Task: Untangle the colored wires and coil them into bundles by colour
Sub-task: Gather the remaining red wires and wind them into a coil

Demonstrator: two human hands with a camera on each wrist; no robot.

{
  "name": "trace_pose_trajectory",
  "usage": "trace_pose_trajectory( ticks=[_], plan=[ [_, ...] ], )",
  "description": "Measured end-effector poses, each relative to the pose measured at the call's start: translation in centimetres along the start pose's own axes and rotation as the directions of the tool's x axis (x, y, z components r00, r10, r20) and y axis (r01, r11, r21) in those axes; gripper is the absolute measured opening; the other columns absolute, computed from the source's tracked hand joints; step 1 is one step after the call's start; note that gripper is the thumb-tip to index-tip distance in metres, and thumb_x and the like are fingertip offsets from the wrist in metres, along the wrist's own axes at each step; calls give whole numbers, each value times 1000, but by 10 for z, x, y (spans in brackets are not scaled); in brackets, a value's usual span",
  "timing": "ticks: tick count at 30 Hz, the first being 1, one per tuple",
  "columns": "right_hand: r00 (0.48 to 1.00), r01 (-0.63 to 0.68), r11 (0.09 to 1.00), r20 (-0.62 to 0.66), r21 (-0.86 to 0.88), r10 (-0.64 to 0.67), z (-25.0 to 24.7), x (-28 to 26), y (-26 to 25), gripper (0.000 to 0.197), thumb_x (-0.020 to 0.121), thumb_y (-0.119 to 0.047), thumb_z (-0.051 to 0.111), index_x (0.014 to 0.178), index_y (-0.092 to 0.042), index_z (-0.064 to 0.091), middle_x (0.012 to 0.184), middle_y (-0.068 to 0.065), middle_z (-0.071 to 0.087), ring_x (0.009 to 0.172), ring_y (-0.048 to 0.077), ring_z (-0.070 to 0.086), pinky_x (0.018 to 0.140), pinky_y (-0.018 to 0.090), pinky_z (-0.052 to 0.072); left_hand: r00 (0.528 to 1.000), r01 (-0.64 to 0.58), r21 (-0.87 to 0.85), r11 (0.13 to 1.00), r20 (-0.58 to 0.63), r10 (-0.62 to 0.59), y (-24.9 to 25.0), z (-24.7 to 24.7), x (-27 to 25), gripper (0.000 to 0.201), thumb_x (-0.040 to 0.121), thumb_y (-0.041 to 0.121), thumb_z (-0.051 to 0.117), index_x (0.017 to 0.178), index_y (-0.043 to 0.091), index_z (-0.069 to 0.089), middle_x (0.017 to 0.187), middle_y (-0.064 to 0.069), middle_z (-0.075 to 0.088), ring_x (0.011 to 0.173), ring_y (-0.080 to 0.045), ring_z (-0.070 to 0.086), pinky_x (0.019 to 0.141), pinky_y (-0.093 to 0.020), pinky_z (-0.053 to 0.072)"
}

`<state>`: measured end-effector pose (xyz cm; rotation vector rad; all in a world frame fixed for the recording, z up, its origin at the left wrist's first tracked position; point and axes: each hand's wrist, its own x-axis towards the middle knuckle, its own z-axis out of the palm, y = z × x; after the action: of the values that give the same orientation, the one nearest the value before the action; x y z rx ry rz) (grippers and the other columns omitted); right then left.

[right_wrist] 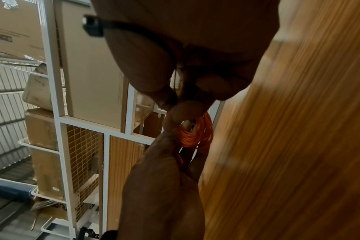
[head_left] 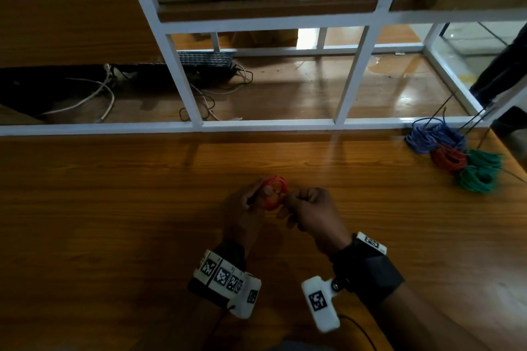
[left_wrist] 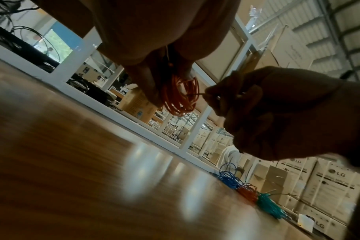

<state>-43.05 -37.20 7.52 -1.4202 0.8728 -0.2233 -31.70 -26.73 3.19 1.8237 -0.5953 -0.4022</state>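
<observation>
While the left hand (head_left: pixel 245 208) grips the red coil (head_left: pixel 274 191) just above the table (head_left: pixel 114 222), fingers curled round one side of the loops so they can't spring apart, the right hand (head_left: pixel 310 212) pinches a thin dark tie (left_wrist: pixel 197 94) at the coil's edge, thumb and fingertips pressed together on it. In the left wrist view the tie runs straight from the pinch into the loops, so my read is it's being threaded or cinched round the bundle to lock it. Both hands sit close together, probably to keep the tie short and under control. Finished bundles are parked well off to the right by the white frame (head_left: pixel 256 123): blue coils (head_left: pixel 433 135), a red one (head_left: pixel 449 158), green ones (head_left: pixel 479 175), touching each other, out of the working area. Judging by that, this coil is near done.
</observation>
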Motion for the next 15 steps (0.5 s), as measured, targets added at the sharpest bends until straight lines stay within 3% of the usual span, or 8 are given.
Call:
trace_pose_trajectory(
  ticks=[2,4,7,9,11,15],
  plan=[
    [1000,17,1000,7,21,-18,0,0,0,21,101,-15,62,86,-8,74,77,11,76,51,10,59,44,18,40,1000,-9,-29,1000,23,10,1,2,-3,23,93,42,62,116,40,65,113,15,67,97,13,60,78,-10,50],
    [1000,17,998,-2,57,-16,0,2,4,19,101,-20,64,91,-7,73,79,12,76,51,11,58,45,20,39,999,9,-82,997,41,-6,-2,3,-1,21,89,57,60,109,52,63,117,15,67,103,5,62,86,-22,53],
    [1000,19,998,3,68,-19,0,6,11,21,100,-25,65,95,-6,73,81,11,77,53,15,54,47,25,37,994,74,-170,983,95,-58,-5,6,2,49,77,74,59,113,43,69,116,12,70,107,-6,65,92,-39,55],
    [1000,19,998,22,55,-20,-1,9,14,22,101,-26,64,95,-6,73,81,11,77,53,15,54,48,27,36,990,108,-205,973,108,-87,-6,7,4,50,76,70,62,114,40,70,116,10,71,108,-8,66,93,-45,55],
    [999,29,996,42,81,-33,0,11,16,23,102,-25,64,91,-8,75,80,12,76,53,17,53,49,28,34,986,153,-278,948,112,-126,-6,9,5,37,75,64,67,109,48,70,119,7,70,111,-12,65,97,-47,53],
    [994,9,995,105,101,-19,-5,8,12,28,103,-33,60,92,-15,79,86,11,77,61,23,57,52,30,36,990,140,-377,916,26,-141,0,12,3,24,84,33,73,108,39,73,119,2,71,110,-16,66,96,-49,53]
  ],
)
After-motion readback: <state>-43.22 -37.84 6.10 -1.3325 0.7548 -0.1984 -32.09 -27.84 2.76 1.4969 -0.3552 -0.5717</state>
